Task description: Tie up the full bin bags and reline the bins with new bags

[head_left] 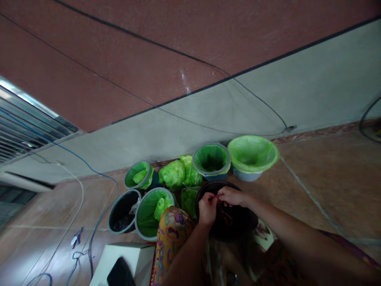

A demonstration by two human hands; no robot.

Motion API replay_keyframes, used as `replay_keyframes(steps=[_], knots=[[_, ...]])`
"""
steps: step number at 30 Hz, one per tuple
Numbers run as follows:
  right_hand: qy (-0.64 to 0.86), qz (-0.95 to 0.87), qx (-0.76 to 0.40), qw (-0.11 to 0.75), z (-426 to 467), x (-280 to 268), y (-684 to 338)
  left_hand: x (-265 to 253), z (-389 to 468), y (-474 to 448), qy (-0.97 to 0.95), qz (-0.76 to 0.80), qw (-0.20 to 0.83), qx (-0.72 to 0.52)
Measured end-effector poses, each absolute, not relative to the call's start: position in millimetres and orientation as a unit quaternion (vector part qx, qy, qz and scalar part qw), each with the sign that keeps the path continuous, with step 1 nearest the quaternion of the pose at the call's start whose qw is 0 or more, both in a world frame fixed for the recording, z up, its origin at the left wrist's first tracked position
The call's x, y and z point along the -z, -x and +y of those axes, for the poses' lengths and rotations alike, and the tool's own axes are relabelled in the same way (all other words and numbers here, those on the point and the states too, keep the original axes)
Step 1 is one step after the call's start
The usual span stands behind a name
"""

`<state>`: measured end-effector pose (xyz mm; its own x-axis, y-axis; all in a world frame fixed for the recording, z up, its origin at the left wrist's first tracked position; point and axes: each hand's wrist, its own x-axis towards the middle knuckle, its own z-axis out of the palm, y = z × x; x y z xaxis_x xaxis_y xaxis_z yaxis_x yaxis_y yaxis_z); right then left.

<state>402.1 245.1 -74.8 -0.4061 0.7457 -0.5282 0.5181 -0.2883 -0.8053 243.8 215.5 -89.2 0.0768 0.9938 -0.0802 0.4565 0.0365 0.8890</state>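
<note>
Both of my hands meet above a dark round bin point(241, 224) in front of my lap. The fingers of my left hand point(207, 208) are pinched on a thin red string point(228, 219). My right hand point(231, 196) grips the same string close beside the left, fingertips nearly touching. A loop of the string dangles below them over the bin's dark inside. Whether the string is knotted between the fingers is too small to make out.
Along the wall stand a wide tub point(253, 159) and bins point(211, 159) lined with green bags. Stuffed green bags point(172, 174) sit between them. A black-lined bin point(123, 212), a white box point(119, 254) with a dark phone-like object point(120, 274), and loose cables point(95, 222) are leftward.
</note>
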Motion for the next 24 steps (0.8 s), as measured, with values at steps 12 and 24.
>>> replay_keyframes(steps=[12,24], knots=[[0.511,-0.751,-0.406,0.099,245.7,66.4,-399.0,88.9,214.7,-243.1,-0.628,0.581,0.405,-0.322],[0.544,-0.735,-0.393,0.097,251.0,60.2,-408.7,91.7,215.2,-242.5,-0.648,0.576,0.385,-0.315]])
